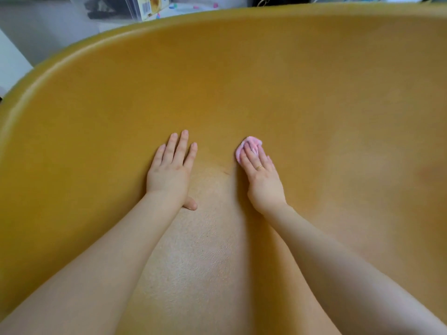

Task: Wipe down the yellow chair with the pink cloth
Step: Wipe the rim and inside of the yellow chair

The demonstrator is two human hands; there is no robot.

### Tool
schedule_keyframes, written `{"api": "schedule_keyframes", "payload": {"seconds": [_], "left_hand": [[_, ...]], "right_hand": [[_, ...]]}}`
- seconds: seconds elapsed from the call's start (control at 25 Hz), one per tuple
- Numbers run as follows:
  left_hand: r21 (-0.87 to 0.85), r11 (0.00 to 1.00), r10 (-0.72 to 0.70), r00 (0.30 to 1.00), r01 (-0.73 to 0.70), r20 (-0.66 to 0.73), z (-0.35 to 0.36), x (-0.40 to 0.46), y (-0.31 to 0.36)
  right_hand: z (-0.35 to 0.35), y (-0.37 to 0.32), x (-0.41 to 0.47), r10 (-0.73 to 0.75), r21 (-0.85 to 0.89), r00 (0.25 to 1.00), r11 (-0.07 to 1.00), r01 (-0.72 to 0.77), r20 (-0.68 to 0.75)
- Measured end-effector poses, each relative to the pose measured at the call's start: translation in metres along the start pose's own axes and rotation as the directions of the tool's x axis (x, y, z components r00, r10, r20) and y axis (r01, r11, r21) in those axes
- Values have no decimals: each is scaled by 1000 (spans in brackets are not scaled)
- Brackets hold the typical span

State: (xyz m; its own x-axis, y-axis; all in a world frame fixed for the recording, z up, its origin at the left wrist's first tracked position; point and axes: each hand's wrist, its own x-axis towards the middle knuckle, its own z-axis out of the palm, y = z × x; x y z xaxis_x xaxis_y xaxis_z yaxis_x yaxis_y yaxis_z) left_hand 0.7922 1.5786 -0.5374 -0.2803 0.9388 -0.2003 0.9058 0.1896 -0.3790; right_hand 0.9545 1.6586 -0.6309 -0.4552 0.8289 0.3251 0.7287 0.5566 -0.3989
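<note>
Right hand [262,175] presses flat fingers on the pink cloth [250,146], bunched at one o'clock from frame centre on the yellow chair [242,81]. Left hand [170,168] rests open at nine o'clock of it. Cloth looks soft, light; chair rigid.

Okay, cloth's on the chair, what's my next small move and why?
Probably slide the right hand with the pink cloth sideways across the yellow chair: straight fingers already press the small cloth flat, the left hand rests flat beside it, and most of the seat is uncovered.
</note>
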Motion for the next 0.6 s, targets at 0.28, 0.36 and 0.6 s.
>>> {"api": "schedule_keyframes", "payload": {"seconds": [0.28,0.36,0.6], "left_hand": [[-62,997,42,997,-37,72,2,-50,-16],[-20,1000,24,996,-22,86,7,-76,-23],[-10,996,-90,984,93,152,26,-125,-40]], "right_hand": [[26,-101,-63,-191,409,957,908,89,217],[21,-116,-95,-411,448,864,857,256,292],[2,-31,-39,-104,146,976,986,76,193]]}}
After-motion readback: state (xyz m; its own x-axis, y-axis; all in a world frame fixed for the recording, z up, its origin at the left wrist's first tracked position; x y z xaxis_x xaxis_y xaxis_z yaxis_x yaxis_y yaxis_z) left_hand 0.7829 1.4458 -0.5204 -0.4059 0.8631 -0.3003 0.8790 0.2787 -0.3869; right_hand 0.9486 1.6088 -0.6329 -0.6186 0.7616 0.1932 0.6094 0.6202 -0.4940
